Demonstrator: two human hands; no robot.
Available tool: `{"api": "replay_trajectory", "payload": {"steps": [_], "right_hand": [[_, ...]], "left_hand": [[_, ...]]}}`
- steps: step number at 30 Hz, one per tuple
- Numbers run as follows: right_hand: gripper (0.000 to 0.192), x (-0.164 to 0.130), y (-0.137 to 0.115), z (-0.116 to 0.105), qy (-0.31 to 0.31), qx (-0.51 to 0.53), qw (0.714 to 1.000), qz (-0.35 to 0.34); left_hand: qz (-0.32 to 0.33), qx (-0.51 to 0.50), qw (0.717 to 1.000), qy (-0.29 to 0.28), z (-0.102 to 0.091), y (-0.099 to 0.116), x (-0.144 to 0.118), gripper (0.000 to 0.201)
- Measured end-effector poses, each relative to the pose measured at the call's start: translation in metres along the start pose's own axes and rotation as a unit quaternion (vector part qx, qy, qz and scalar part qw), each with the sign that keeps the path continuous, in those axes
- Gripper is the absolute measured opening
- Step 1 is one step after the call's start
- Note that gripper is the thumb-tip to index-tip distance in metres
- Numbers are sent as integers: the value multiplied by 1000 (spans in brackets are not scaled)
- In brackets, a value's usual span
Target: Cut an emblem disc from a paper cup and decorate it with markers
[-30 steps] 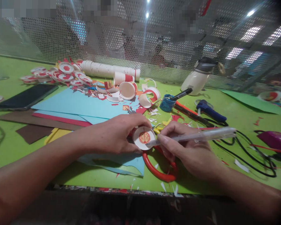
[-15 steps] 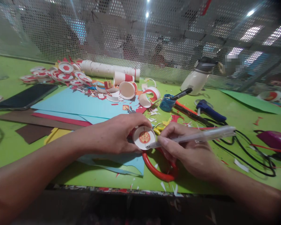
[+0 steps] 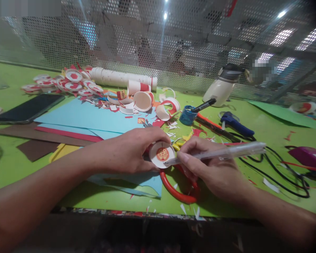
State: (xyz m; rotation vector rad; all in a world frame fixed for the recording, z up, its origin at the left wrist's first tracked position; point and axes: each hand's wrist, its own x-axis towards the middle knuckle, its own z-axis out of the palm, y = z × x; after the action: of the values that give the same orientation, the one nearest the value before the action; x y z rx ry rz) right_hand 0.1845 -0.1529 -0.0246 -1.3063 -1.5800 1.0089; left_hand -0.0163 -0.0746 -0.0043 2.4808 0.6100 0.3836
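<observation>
My left hand (image 3: 137,149) is closed around a small paper cup (image 3: 154,162), its round white bottom turned toward me. A round red and gold emblem (image 3: 162,154) sits in the middle of that bottom, and short dark marks show near the rim. Between the fingers of my right hand (image 3: 202,161) is a clear-barrelled pen (image 3: 231,151), its tip touching the lower part of the white disc. Red-handled scissors (image 3: 177,195) lie below the cup, partly hidden by my right hand.
Blue paper sheets (image 3: 92,117) and a phone (image 3: 28,108) lie left. Cut paper cups (image 3: 143,101), a stack of cups (image 3: 121,78) and red-white discs (image 3: 73,75) stand behind. A blue pot (image 3: 188,115), glue gun (image 3: 237,124), black cable (image 3: 279,188) and jug (image 3: 219,89) are right.
The pen tip has shifted very slightly on the cup bottom. Otherwise both hands and the cup stay in the same place.
</observation>
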Motion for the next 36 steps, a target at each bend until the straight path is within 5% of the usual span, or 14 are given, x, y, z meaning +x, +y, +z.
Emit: {"api": "replay_trajectory", "payload": {"steps": [24, 31, 36], "right_hand": [[13, 0, 0, -1, -16, -55, 998, -7], [16, 2, 1, -6, -28, 45, 999, -4], [18, 4, 0, -11, 65, 140, 984, -88]], "left_hand": [[42, 20, 999, 12, 0, 2, 0, 34], [56, 4, 998, 10, -1, 0, -1, 34], [72, -5, 997, 27, -2, -5, -3, 40]]}}
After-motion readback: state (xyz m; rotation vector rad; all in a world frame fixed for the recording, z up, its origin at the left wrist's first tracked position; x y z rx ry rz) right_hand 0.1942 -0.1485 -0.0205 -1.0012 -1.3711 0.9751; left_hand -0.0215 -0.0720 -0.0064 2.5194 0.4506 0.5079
